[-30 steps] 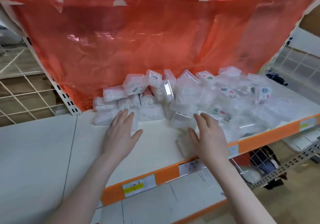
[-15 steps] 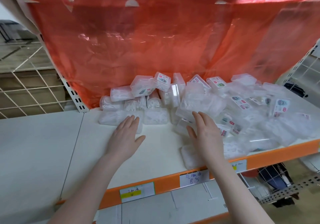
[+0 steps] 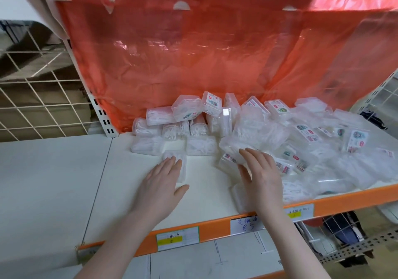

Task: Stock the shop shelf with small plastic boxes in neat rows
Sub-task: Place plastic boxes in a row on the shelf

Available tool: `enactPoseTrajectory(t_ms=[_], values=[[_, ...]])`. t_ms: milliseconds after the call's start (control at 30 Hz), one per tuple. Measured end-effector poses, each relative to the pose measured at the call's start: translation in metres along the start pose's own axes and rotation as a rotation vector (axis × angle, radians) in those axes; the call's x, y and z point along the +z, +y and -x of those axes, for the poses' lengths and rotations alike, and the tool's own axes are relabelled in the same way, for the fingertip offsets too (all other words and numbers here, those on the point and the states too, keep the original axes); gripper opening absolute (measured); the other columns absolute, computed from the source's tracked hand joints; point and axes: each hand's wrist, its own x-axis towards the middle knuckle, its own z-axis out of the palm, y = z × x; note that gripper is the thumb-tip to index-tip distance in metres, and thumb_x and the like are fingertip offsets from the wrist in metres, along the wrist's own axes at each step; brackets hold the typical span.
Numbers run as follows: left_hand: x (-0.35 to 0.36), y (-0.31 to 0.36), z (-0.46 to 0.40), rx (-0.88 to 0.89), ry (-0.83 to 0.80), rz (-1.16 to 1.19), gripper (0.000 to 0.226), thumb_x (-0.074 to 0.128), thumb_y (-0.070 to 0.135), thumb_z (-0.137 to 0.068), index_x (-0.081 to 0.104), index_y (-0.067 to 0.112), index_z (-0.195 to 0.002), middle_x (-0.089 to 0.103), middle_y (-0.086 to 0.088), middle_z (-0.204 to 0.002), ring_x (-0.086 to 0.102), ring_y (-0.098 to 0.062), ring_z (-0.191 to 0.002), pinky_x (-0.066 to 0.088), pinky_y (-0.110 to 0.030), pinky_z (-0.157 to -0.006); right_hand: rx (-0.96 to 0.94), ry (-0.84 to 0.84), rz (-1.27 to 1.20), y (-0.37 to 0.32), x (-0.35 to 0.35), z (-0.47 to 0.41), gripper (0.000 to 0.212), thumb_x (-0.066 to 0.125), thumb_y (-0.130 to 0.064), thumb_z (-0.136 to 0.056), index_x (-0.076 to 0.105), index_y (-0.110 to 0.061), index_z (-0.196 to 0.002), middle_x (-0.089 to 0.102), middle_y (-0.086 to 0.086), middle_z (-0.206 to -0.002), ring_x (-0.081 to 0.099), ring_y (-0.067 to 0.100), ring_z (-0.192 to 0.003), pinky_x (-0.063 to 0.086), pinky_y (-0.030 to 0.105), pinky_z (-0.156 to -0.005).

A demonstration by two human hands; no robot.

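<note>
A loose heap of small clear plastic boxes (image 3: 254, 128) with white contents covers the white shelf (image 3: 206, 192) from its middle to the right end. My left hand (image 3: 160, 184) lies flat with straight fingers, its fingertips on a single box (image 3: 177, 160) that sits apart in front of the heap. My right hand (image 3: 261, 177) is spread flat over the boxes at the heap's front edge, fingers straight, thumb beside another box (image 3: 240, 194) near the shelf's lip.
A red plastic sheet (image 3: 204, 52) hangs behind the heap. The orange shelf edge (image 3: 215, 227) carries price labels. Left lies another white shelf board (image 3: 49, 188) with a wire grid (image 3: 32, 97) behind it. A wire basket (image 3: 336, 233) sits below right.
The camera has swung so the heap sits further right and lower in view. Both hands have slid a little forward onto boxes at the heap's front.
</note>
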Motion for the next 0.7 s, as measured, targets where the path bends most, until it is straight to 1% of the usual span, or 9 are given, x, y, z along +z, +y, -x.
enactPoseTrajectory(t_ms=[100, 233, 300, 367, 500, 600, 700], values=[[-0.004, -0.001, -0.005, -0.002, -0.013, 0.015, 0.067, 0.04, 0.053, -0.094, 0.019, 0.023, -0.15, 0.012, 0.003, -0.158, 0.008, -0.012, -0.145, 0.008, -0.025, -0.114, 0.072, -0.005, -0.09, -0.004, -0.002, -0.006, 0.028, 0.076, -0.005, -0.075, 0.068, -0.003, -0.102, 0.066, 0.013, -0.1, 0.06, 0.033, -0.093, 0.047, 0.038, -0.082], [-0.008, -0.003, -0.018, 0.002, -0.044, 0.023, 0.07, 0.039, 0.054, -0.094, 0.017, 0.02, -0.15, 0.008, 0.001, -0.159, 0.004, -0.012, -0.145, 0.003, -0.025, -0.114, 0.287, -0.082, -0.247, -0.01, -0.002, -0.015, 0.021, 0.071, -0.015, -0.081, 0.065, -0.01, -0.101, 0.06, 0.008, -0.106, 0.057, 0.027, -0.097, 0.039, 0.03, -0.08], [-0.009, -0.003, -0.023, 0.003, -0.073, 0.043, 0.073, 0.039, 0.055, -0.093, 0.015, 0.019, -0.151, 0.006, 0.001, -0.159, 0.002, -0.012, -0.145, 0.001, -0.024, -0.114, 0.334, -0.109, -0.267, -0.01, -0.001, -0.018, 0.02, 0.067, -0.018, -0.084, 0.062, -0.012, -0.102, 0.059, 0.007, -0.109, 0.056, 0.025, -0.098, 0.036, 0.028, -0.077], [-0.009, -0.004, -0.024, 0.002, -0.088, 0.062, 0.074, 0.039, 0.057, -0.093, 0.013, 0.019, -0.151, 0.006, 0.002, -0.159, 0.001, -0.011, -0.145, 0.001, -0.023, -0.113, 0.36, -0.14, -0.271, -0.01, -0.002, -0.02, 0.017, 0.064, -0.019, -0.086, 0.06, -0.015, -0.103, 0.06, 0.005, -0.107, 0.056, 0.024, -0.095, 0.033, 0.027, -0.073], [-0.009, -0.003, -0.018, 0.018, -0.071, 0.006, 0.075, 0.037, 0.057, -0.093, 0.012, 0.018, -0.151, 0.005, 0.0, -0.159, 0.003, -0.012, -0.145, 0.002, -0.023, -0.114, 0.367, -0.179, -0.257, -0.012, -0.005, -0.02, 0.017, 0.063, -0.019, -0.087, 0.058, -0.016, -0.103, 0.062, 0.003, -0.098, 0.055, 0.024, -0.09, 0.028, 0.025, -0.068], [-0.012, -0.001, -0.008, 0.002, -0.062, -0.041, 0.075, 0.035, 0.059, -0.093, 0.01, 0.019, -0.151, 0.006, 0.0, -0.159, 0.006, -0.013, -0.145, 0.006, -0.026, -0.115, 0.304, -0.171, -0.256, -0.019, -0.008, -0.016, 0.018, 0.066, -0.013, -0.084, 0.06, -0.011, -0.1, 0.062, 0.003, -0.1, 0.055, 0.024, -0.096, 0.03, 0.024, -0.073], [-0.016, 0.0, 0.006, 0.015, -0.037, -0.107, 0.074, 0.035, 0.06, -0.092, 0.015, 0.019, -0.151, 0.016, 0.0, -0.157, 0.016, -0.014, -0.142, 0.015, -0.028, -0.113, 0.222, -0.152, -0.246, -0.027, -0.012, -0.01, 0.026, 0.071, -0.005, -0.077, 0.062, -0.008, -0.1, 0.061, 0.006, -0.102, 0.054, 0.027, -0.1, 0.029, 0.02, -0.078]])
